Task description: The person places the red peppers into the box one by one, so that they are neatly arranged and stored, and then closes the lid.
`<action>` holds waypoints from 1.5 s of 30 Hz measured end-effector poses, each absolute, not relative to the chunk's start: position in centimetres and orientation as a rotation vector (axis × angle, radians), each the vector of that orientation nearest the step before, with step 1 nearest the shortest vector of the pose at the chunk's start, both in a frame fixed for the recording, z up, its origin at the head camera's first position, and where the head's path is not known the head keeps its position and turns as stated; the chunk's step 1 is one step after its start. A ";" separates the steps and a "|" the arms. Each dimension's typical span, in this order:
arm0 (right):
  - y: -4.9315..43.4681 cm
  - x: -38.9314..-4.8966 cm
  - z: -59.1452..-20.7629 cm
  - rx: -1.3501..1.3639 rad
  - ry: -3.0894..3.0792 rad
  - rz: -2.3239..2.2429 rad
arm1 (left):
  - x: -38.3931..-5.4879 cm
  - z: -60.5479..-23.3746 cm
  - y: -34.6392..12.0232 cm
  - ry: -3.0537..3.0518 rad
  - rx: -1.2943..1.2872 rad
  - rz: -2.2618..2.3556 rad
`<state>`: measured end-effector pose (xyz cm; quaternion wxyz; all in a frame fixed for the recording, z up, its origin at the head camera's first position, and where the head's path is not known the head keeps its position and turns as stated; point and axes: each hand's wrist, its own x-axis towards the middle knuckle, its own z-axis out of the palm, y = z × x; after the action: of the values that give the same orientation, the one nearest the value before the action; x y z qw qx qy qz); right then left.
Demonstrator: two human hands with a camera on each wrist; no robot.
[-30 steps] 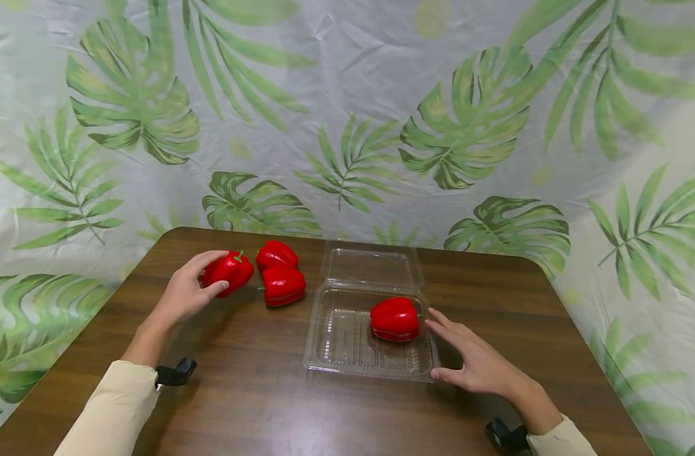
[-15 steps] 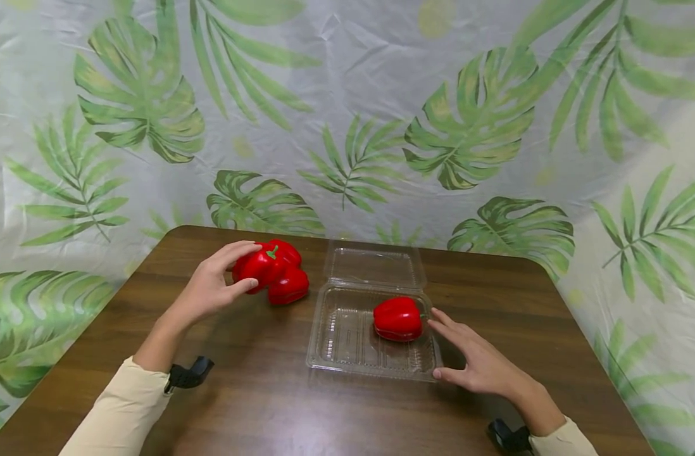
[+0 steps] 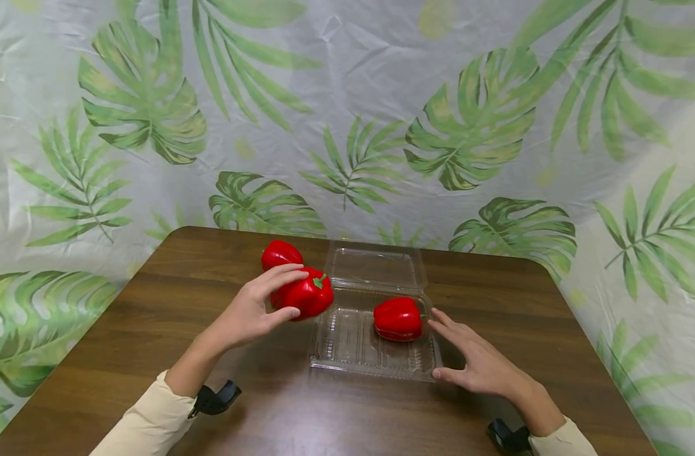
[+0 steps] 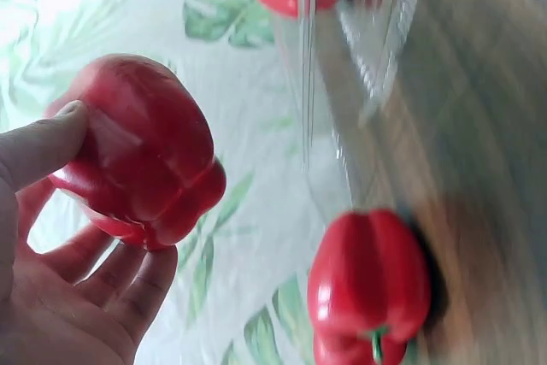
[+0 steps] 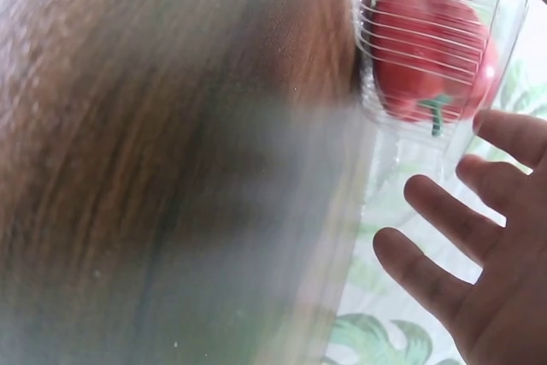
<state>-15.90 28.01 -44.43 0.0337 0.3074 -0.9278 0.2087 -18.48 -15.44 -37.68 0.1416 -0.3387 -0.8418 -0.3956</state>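
Note:
My left hand [image 3: 262, 304] grips a red bell pepper [image 3: 306, 295] between thumb and fingers, raised above the table at the left side of a clear plastic clamshell box [image 3: 347, 364]. In the left wrist view the held bell pepper [image 4: 141, 147] hangs clear of the wood, thumb on one side and fingers beneath. Another red bell pepper [image 3: 397, 318] lies in the right part of the box, its green stem to the right. At the box's right edge rests my right hand [image 3: 478, 358], fingers spread and holding nothing; in the right wrist view its fingers [image 5: 436, 220] stand straight.
Behind the left hand a red bell pepper [image 3: 281, 253] lies on the brown wooden table [image 3: 495, 297]; another there is hidden by the held one. The box's lid [image 3: 376, 266] lies folded back toward the far edge. A leaf-patterned curtain [image 3: 359, 82] hangs behind.
My left hand has lifted the bell pepper and carried it right, past the other loose peppers to the box's left side. The right hand stays at the box edge.

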 end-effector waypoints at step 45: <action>28.1 -15.8 -44.3 0.955 -2.869 0.610 | -18.0 -40.2 -4.7 -2.615 -1.425 -0.761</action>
<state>-15.80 28.07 -44.27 0.0283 0.3094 -0.9297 0.1977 -18.03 -4.65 -40.24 0.0338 -0.4633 -0.8502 -0.2475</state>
